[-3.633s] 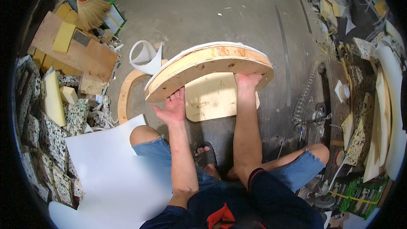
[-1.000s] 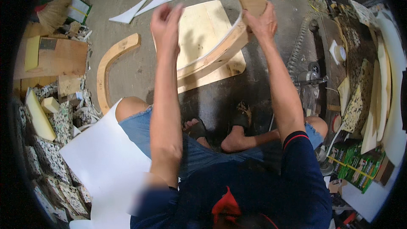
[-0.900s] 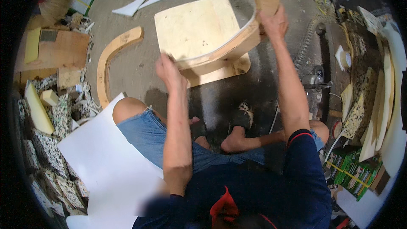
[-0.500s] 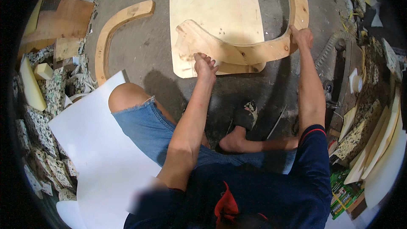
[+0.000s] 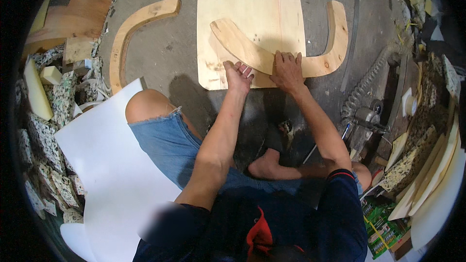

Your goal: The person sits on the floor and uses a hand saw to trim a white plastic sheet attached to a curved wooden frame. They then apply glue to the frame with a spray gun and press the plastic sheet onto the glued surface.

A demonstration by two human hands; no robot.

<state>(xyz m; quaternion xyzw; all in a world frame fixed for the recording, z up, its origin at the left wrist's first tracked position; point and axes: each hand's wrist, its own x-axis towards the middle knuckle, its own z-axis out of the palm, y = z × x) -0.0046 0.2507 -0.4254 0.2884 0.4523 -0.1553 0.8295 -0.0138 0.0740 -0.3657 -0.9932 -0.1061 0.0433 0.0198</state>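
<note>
A curved wooden piece (image 5: 257, 57) lies across a pale, round-cornered wooden board (image 5: 250, 0) on the floor. Its upturned right end stands beyond the board's right edge. My right hand (image 5: 289, 70) is closed over the middle of this piece, fingers across its upper face, the thumb side hidden. Just left of it, my left hand (image 5: 238, 75) rests palm up by the piece's near edge, its fingers loosely bent and apart. Nothing clear shows in that hand. A second curved wooden piece (image 5: 119, 48) lies on the floor to the left.
A white sheet (image 5: 116, 165) spreads beside my left knee. Speckled foam scraps (image 5: 48, 140) pile up at the far left. On the right are a coiled hose (image 5: 361, 87) with a metal tool (image 5: 366, 116), foam offcuts and green packets (image 5: 381, 223).
My right hand has shifted from the curved piece's right end to its middle. That piece's right end has come lower and nearer. My left hand has barely moved.
</note>
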